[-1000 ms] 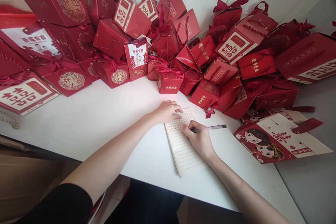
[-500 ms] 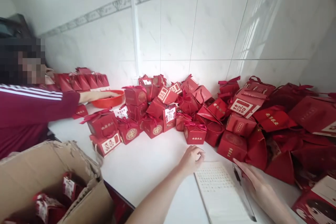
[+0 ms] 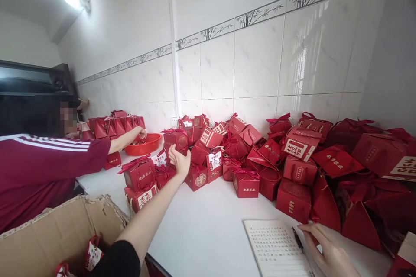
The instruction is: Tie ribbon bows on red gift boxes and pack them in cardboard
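My left hand point(image 3: 180, 159) is stretched out over the white table point(image 3: 201, 229), fingers apart and palm up, just in front of the red gift boxes point(image 3: 177, 138) near the pile's left end. It holds nothing. My right hand point(image 3: 328, 251) rests at the bottom right on a lined notebook point(image 3: 276, 249), with a dark pen point(image 3: 298, 239) under its fingers. A large heap of red gift boxes point(image 3: 292, 160) with ribbons fills the back of the table against the tiled wall.
Another person in a maroon top point(image 3: 42, 173) stands at the left, reaching a hand point(image 3: 141, 132) into a red basin point(image 3: 143, 144). An open cardboard box point(image 3: 55, 238) holding red boxes sits at the bottom left. More red bags point(image 3: 113, 125) line the far left.
The view has tilted up from the notebook to the wall. My left hand left the notebook and reached out towards the left boxes. My right hand stopped writing and lies flatter on the page.
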`<move>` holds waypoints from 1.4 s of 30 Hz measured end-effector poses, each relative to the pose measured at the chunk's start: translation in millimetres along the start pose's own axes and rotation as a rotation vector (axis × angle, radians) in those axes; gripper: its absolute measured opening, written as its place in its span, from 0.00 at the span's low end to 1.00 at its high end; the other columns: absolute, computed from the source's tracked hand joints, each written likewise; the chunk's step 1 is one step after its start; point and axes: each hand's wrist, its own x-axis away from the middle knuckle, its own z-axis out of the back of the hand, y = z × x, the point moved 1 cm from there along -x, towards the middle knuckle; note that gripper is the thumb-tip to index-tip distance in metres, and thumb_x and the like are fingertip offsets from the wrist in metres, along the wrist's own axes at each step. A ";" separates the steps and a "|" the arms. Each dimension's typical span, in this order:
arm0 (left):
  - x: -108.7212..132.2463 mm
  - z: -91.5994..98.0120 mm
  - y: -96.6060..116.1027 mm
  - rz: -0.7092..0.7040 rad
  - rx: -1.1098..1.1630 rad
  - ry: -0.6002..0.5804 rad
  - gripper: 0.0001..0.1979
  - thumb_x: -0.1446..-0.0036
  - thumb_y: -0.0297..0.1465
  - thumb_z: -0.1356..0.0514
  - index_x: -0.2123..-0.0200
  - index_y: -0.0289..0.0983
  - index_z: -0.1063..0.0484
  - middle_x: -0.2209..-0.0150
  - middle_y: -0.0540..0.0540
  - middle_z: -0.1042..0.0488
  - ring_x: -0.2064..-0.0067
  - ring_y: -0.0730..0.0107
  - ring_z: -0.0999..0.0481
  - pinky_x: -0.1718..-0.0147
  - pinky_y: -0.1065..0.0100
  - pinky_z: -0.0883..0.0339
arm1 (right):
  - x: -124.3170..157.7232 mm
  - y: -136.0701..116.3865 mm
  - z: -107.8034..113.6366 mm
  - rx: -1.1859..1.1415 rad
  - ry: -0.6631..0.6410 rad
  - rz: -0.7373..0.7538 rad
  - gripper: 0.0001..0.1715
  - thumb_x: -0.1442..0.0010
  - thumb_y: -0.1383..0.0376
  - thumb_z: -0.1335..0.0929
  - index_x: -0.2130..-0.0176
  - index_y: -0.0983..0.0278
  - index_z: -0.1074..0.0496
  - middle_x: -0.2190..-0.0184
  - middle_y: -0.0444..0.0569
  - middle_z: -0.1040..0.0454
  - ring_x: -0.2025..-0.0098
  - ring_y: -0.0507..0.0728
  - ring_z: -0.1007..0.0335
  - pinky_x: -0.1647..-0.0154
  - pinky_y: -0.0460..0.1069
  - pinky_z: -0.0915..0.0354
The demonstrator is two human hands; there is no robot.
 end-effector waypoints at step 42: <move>205.0 104.9 -13.5 0.328 0.520 -0.899 0.23 0.49 0.47 0.49 0.56 0.37 0.42 0.62 0.44 0.33 0.61 0.63 0.30 0.60 0.60 0.39 | 25.9 -161.9 -8.9 -0.667 -0.505 -0.689 0.31 0.45 0.41 0.43 0.75 0.64 0.36 0.79 0.45 0.34 0.77 0.53 0.37 0.77 0.47 0.42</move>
